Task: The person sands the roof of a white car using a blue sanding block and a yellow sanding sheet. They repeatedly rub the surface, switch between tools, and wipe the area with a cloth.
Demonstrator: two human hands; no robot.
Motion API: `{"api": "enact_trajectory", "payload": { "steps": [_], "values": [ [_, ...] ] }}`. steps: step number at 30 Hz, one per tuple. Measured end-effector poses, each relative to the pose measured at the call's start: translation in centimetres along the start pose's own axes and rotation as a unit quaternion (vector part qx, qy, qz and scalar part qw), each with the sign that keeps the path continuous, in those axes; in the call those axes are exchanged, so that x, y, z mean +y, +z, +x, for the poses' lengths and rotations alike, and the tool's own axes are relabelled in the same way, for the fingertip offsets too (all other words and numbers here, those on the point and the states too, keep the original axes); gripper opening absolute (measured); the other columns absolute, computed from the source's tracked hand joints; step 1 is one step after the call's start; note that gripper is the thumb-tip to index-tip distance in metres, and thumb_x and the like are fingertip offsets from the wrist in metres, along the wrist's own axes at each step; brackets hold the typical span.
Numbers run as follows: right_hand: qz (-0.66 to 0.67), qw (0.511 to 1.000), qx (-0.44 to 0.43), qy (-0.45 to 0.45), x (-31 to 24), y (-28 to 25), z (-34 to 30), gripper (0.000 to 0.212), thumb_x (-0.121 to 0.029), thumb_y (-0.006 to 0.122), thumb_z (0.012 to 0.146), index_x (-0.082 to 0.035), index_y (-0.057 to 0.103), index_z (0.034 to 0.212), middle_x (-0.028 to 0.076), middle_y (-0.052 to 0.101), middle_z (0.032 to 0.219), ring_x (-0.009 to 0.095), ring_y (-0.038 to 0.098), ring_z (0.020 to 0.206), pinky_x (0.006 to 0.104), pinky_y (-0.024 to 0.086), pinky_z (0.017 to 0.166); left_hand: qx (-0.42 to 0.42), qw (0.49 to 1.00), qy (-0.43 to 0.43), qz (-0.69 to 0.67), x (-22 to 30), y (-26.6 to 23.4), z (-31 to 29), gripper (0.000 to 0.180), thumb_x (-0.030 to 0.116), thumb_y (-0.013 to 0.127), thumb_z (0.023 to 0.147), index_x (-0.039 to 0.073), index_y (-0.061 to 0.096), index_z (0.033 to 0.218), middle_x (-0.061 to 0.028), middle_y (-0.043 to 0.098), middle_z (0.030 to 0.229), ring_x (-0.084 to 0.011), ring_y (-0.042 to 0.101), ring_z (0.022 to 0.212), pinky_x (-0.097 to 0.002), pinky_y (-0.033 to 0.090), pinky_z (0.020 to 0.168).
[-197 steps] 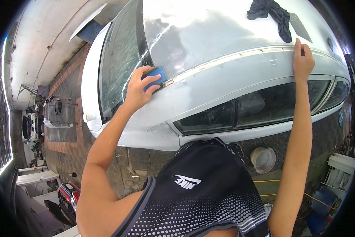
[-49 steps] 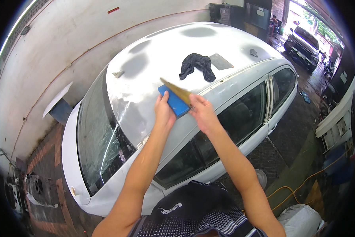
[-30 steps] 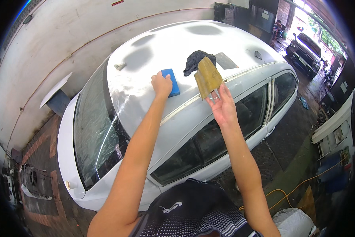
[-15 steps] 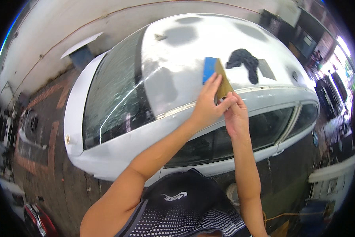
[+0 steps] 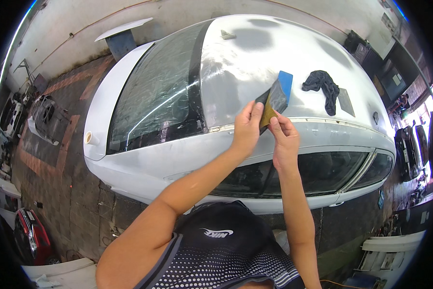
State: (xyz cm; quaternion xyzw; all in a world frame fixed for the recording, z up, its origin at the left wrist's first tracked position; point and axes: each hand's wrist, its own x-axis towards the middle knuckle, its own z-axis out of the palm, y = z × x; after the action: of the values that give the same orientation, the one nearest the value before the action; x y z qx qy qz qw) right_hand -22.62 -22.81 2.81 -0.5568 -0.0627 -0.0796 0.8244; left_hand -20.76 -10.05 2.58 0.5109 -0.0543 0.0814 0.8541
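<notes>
Both my hands are over the near edge of a car roof [image 5: 255, 62], its paint white with patches sanded to grey. Between them is a creased sheet of sandpaper [image 5: 272, 102], dark grey with a yellow-brown side showing. My left hand [image 5: 246, 126] pinches its left edge, thumb on top. My right hand [image 5: 285, 137] grips the lower right corner between thumb and fingers. A flat blue block [image 5: 285, 83] sticks out past the paper's far end; whether it is held or rests on the roof, I cannot tell.
A crumpled black cloth [image 5: 324, 89] and a grey rectangular sheet [image 5: 346, 102] lie on the roof to the right. A small folded scrap [image 5: 228, 34] sits further back. The windshield [image 5: 154, 96] is at left, and a pale cup [image 5: 90, 138] stands on the car's front.
The sandpaper has been turned and opened, so its dark side shows. My left hand has shifted from the blue block to the paper's left edge. The whole view has swung somewhat.
</notes>
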Motion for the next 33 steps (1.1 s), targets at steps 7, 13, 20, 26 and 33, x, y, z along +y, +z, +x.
{"api": "enact_trajectory", "payload": {
  "steps": [7,13,20,26,33],
  "values": [
    [0.088,0.995,0.049,0.003,-0.6,0.6,0.1,0.022,-0.020,0.062,0.111,-0.006,0.057,0.128,0.008,0.069,0.125,0.018,0.064,0.118,0.0448,0.051,0.106,0.101,0.987,0.002,-0.123,0.5,-2.8,1.5,0.034,0.028,0.055,0.115,0.000,0.063,0.132,-0.0049,0.071,0.113,-0.0123,0.066,0.101,-0.0301,0.055,0.088],
    [0.196,0.977,0.089,0.008,-2.1,-2.0,1.2,0.024,-0.020,0.060,0.112,-0.008,0.052,0.131,0.009,0.066,0.130,0.024,0.063,0.125,0.0541,0.051,0.109,0.115,0.986,0.009,-0.118,1.8,-4.0,2.1,0.036,0.014,0.061,0.111,-0.002,0.054,0.142,-0.0082,0.069,0.122,-0.0149,0.068,0.106,-0.0322,0.057,0.088],
    [0.212,0.969,0.122,-0.032,-3.1,-4.9,0.8,0.035,-0.008,0.064,0.107,-0.006,0.050,0.139,0.013,0.064,0.135,0.026,0.065,0.124,0.0574,0.053,0.110,0.102,0.988,-0.011,-0.113,1.8,-2.1,2.3,0.052,0.001,0.057,0.108,-0.001,0.040,0.157,-0.0144,0.065,0.133,-0.0196,0.068,0.115,-0.0347,0.058,0.091],
    [0.207,0.972,0.113,-0.016,-4.3,-5.8,-0.3,0.054,0.007,0.067,0.099,0.002,0.044,0.147,0.017,0.064,0.134,0.030,0.067,0.125,0.0555,0.060,0.102,0.065,0.992,-0.030,-0.103,1.1,-0.3,1.7,0.053,-0.001,0.056,0.106,-0.002,0.040,0.157,-0.0162,0.064,0.135,-0.0203,0.068,0.116,-0.0343,0.057,0.092],
    [0.212,0.966,0.143,0.015,-4.1,-7.1,-1.2,0.023,-0.006,0.068,0.104,0.001,0.065,0.126,0.013,0.071,0.123,0.028,0.071,0.116,0.0541,0.062,0.101,0.053,0.994,-0.053,-0.082,0.7,0.4,1.0,0.052,0.003,0.059,0.107,-0.004,0.041,0.155,-0.0153,0.066,0.132,-0.0182,0.068,0.114,-0.0329,0.056,0.093]
  ]
}}
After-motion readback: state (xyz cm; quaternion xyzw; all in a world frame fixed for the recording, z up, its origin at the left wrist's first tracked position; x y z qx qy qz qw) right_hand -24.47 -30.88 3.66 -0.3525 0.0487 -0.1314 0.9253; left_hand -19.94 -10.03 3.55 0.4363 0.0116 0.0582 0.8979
